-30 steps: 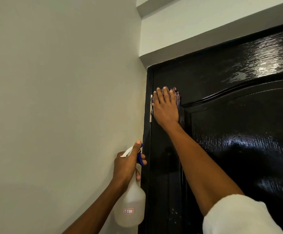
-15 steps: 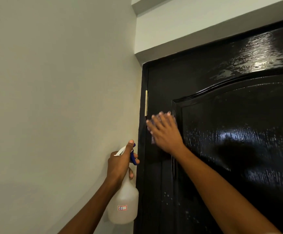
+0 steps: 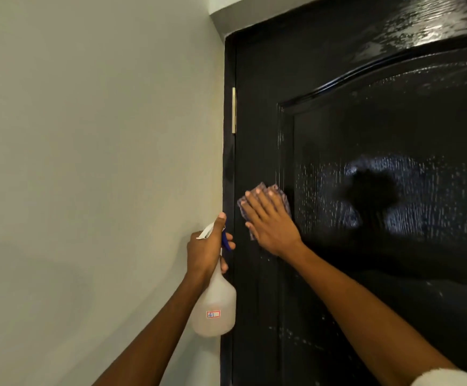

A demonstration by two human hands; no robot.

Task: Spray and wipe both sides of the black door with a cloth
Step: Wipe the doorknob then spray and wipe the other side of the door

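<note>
R hand (image 3: 271,221) flat, fingers spread, pressing cloth (image 3: 254,190) on black door (image 3: 366,246) near hinge (image 3: 233,110) edge. L hand (image 3: 206,249) gripping spray bottle (image 3: 214,307) beside door frame, by wall (image 3: 87,162).

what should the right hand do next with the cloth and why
Probably slide the cloth further down the hinge-side strip of the black door. The right hand presses it flat there, and droplets show on the strip below. The left hand only holds the spray bottle.
</note>
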